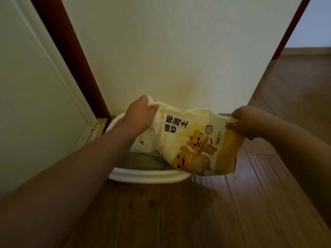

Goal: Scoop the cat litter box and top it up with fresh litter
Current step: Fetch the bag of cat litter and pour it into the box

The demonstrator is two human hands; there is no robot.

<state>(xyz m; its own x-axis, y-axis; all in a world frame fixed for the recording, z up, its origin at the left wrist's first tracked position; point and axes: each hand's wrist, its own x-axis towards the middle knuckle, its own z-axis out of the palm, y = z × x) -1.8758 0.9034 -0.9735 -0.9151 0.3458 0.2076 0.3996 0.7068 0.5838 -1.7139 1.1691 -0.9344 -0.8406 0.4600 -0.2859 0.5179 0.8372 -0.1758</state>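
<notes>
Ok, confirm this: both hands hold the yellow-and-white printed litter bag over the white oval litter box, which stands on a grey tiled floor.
One detail is wrong: the head view shows the white oval litter box on a brown wooden plank floor, not grey tiles. Left hand and right hand do hold the yellow-and-white printed litter bag over it.

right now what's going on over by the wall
A person holds a yellow and white cat litter bag over a white litter box on the wood floor. The left hand grips one end, the right hand pinches the other. Grey litter lies in the box.
</notes>
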